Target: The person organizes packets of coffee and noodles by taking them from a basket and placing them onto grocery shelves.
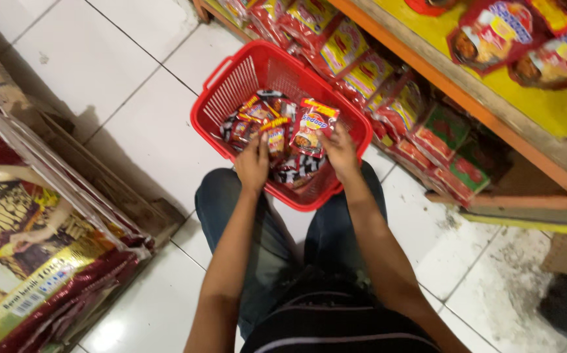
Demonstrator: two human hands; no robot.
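White tiled floor [120, 85] seen throughout. Red plastic basket [231, 85] set on it at centre. Large printed sacks [28, 242] laid at 8 o'clock. Wooden shelf [492, 117] at 2 o'clock, stacked with snack packets [427, 131].

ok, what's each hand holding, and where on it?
Right hand grips a red packet by its lower right edge. Left hand holds another packet by its bottom, inside the basket.
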